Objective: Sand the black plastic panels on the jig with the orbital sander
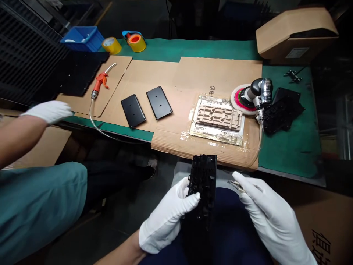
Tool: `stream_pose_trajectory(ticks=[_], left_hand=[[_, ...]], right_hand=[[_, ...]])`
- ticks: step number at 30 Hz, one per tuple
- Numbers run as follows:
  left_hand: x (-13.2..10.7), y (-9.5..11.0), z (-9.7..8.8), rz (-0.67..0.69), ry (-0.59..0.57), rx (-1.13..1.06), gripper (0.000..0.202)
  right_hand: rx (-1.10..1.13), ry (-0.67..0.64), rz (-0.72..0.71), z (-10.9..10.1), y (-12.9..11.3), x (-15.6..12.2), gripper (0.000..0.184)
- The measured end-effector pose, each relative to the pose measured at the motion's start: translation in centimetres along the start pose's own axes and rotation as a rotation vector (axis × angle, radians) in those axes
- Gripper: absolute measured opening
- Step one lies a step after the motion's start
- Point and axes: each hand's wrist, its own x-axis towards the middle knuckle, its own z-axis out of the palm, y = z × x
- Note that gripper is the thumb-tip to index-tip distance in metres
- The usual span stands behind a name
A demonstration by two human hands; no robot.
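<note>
The black moulded plastic part (202, 184) is in your white-gloved left hand (168, 217), long axis running 12 to 6 o'clock, with the left fingers closed on its edge. Your right hand (271, 217), at 3 o'clock and just apart from the part, pinches a small metal tool (237, 186), tip toward 9 o'clock. The green-matted bench (289, 140) lies beyond, at 12 o'clock.

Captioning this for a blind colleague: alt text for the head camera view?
The person's gloved left hand grips a black molded part; the right hand pinches a small metal tool. Ahead, two black plates and an orbital sander sit on cardboard on a green bench.
</note>
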Motion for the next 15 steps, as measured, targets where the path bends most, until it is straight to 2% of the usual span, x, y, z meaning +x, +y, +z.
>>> stream_pose_trajectory(ticks=[7,10,15], left_hand=[[0.2,0.1,0.1,-0.021,0.004,0.024,0.051],[0.3,0.1,0.3,-0.026,0.004,0.013,0.048],[0.3,0.3,0.6,-0.047,0.012,-0.002,0.047]], right_hand=[[0.084,0.116,0.137,1.0,-1.4,-1.0,0.054],[0.054,0.108,0.127,1.0,-1.3,-0.9,0.054],[0.017,0.061,0.071,0.8,-0.8,-0.7,0.064]])
